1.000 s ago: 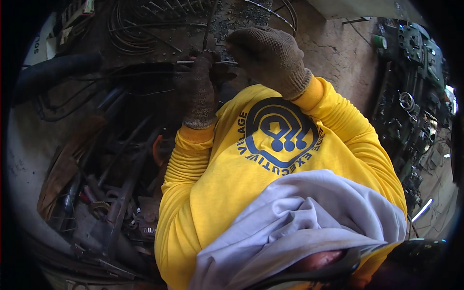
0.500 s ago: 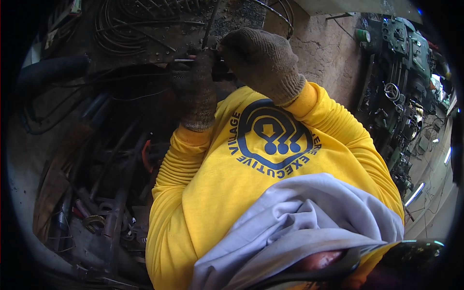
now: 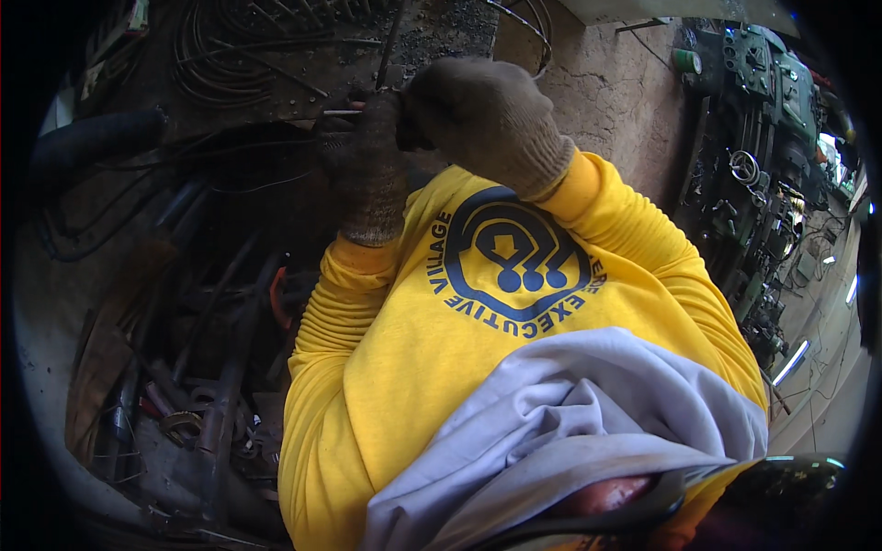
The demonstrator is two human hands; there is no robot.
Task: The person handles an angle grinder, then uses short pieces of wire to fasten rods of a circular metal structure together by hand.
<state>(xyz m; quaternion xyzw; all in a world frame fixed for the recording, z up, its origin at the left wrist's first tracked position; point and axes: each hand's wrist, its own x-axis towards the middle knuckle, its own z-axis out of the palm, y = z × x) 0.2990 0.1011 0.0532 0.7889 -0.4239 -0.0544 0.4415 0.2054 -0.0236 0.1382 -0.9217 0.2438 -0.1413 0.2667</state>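
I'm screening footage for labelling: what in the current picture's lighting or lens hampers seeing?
Head view: deep shadow dulls the left hand and much of the metal clutter at lower left, while the yellow shirt is well lit; head view: a white strip glares at right; head view: black fisheye vignetting hides the corners.

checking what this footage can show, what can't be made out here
All in the head view:
Thin pale straight rod: only its left end shows; the gloved hands cover the rest.
Right hand in a brown knitted glove: its own back hides the fingertips and anything in its grip.
Left hand in a brown knitted glove: deep shadow blurs its fingers.
Coiled dark metal rods: cut off by the top edge.
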